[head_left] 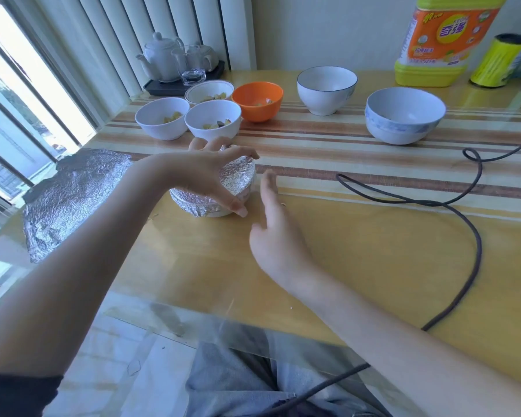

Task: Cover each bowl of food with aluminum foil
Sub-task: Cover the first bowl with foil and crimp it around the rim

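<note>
Bare counter [358, 251] lies open at three o'clock of the foil-covered bowl [223, 188], up to the looping cable [475, 245]. At twelve o'clock a row of bowls [212, 121] stands close, and at nine o'clock a foil sheet [73, 200] covers the counter's corner.

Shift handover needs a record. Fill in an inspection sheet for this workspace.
Surface: glass-topped table over a striped cloth.
Job's things: foil-covered bowl near the middle; loose foil sheet at the left edge; three white bowls and an orange bowl hold food, uncovered.
Clutter: two seemingly empty bowls, detergent bottle, yellow-and-black roll, tea set on a tray.
Grip: left hand curled over the covered bowl; right hand open beside it.
Cables: dark cable looping across the right side.
Surroundings: window with vertical blinds.
</note>
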